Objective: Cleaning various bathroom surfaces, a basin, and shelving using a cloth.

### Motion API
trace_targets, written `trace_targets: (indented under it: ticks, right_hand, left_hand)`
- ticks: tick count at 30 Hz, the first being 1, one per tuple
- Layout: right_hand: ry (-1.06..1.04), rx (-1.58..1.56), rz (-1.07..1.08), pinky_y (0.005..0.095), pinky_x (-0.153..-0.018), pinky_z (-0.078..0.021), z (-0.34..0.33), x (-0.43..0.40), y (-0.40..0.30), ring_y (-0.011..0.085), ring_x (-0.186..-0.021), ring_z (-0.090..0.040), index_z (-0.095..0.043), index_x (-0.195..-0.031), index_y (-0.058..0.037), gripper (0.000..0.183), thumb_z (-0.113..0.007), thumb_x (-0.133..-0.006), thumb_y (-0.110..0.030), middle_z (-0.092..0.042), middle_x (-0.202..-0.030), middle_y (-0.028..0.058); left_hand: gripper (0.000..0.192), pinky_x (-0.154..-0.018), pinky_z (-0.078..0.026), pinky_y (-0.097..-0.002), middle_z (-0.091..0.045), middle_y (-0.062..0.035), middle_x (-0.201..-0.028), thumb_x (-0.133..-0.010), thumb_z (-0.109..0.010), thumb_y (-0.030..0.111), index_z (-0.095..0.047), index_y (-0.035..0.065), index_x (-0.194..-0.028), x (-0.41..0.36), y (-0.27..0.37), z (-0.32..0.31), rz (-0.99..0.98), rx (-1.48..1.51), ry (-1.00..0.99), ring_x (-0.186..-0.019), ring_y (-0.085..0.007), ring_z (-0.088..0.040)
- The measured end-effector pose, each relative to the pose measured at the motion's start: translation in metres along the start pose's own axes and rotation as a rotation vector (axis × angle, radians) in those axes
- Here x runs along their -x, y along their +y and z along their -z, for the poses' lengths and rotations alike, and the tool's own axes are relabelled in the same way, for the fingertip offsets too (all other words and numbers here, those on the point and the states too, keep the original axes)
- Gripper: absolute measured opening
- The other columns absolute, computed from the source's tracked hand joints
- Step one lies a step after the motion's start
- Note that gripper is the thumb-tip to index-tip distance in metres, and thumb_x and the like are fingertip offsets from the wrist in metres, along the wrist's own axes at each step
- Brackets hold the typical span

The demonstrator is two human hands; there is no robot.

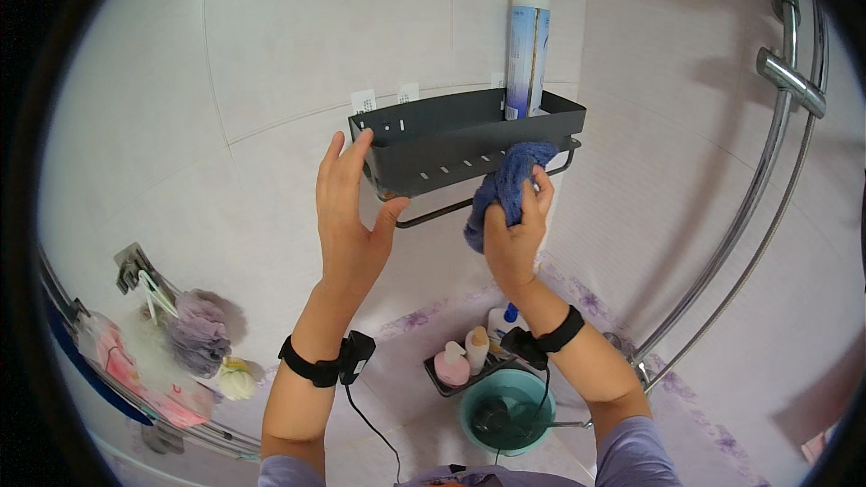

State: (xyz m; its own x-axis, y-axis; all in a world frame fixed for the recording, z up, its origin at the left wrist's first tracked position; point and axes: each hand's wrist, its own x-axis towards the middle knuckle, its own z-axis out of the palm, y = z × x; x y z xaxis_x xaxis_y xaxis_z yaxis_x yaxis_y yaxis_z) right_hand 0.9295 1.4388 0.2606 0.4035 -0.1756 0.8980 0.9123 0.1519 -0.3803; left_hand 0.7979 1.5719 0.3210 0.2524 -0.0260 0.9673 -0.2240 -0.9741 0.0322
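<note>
A black metal wall shelf [467,138] with a slotted front and a towel rail [433,215] beneath it hangs on the tiled wall. My left hand [352,210] is at the shelf's left end, fingers spread and thumb near the lower front corner; whether it touches the metal I cannot tell. Bunched in my right hand [517,230] is a blue cloth [517,172], which lies against the lower right front of the shelf and covers part of the rail. A tall spray can [528,54] with a white cap stands upright in the shelf's right part.
Below stand a teal bucket [507,443] holding water and a dark caddy [446,389] with several bottles. A chrome shower rail [758,196] and hose [778,216] run down the right wall. Purple bath puffs [199,331] hang from a hook [132,267] at left.
</note>
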Motion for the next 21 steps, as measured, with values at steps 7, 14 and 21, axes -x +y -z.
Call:
trace_targets:
  ticks: [7, 14, 21]
  right_hand:
    - [-0.227, 0.136, 0.421, 0.0364, -0.091, -0.0393, 0.041, -0.008, -0.007, 0.0363, -0.104, -0.047, -0.060, -0.097, 0.0026, 0.042, -0.057, -0.056, 0.009, -0.047, -0.113, 0.0186]
    - [-0.146, 0.434, 0.174, 0.0414, -0.088, -0.0417, 0.058, -0.019, 0.053, 0.0347, -0.105, -0.047, -0.059, -0.103, -0.0033, 0.040, -0.053, -0.065, 0.009, -0.052, -0.113, 0.0158]
    - [0.213, 0.096, -0.410, 0.0354, -0.098, -0.0339, 0.094, 0.024, 0.039, 0.0338, -0.114, -0.045, -0.054, -0.110, 0.0050, 0.042, -0.048, -0.069, 0.005, -0.045, -0.124, 0.0184]
  left_hand:
    - [0.061, -0.105, -0.029, -0.0407, -0.045, -0.0100, -0.132, -0.074, -0.069, 0.006, -0.043, 0.0042, -0.129, -0.036, 0.026, 0.017, -0.024, -0.076, -0.136, -0.131, -0.0300, -0.032]
    - [0.074, -0.107, -0.023, -0.0387, -0.038, -0.0190, -0.135, -0.077, -0.066, 0.013, -0.028, -0.0023, -0.138, -0.114, 0.099, -0.034, 0.411, 0.770, -0.161, -0.132, -0.0303, -0.029]
    - [0.089, -0.094, -0.041, -0.0440, -0.043, -0.0263, -0.129, -0.065, -0.078, 0.019, -0.027, -0.0145, -0.130, -0.197, 0.090, -0.156, 0.803, 0.391, -0.109, -0.117, -0.0358, -0.046]
